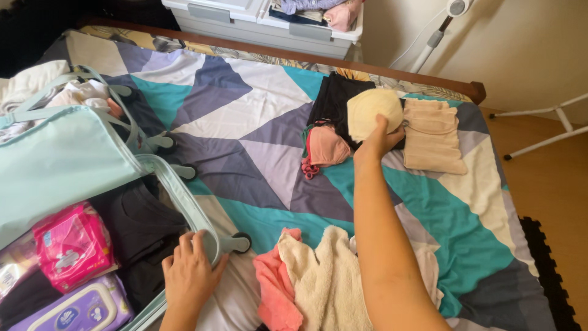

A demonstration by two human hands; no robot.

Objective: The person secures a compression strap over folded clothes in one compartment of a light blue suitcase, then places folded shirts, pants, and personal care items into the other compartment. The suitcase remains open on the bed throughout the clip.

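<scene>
Right hand [381, 138] at upper centre of frame, fingers closed around cream padded bra cup [372, 111], above black garment [334, 98], left hand [190, 270] at lower left, open, resting flat on rim of mint suitcase [61, 159], pink bra [326, 147] just left of the right hand on patterned bedspread [245, 122].

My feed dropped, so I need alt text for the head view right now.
The right hand holds a cream bra above a patterned bedspread, while the left hand rests on the rim of an open mint suitcase. A pink bra, beige folded cloth and towels lie nearby.
</scene>
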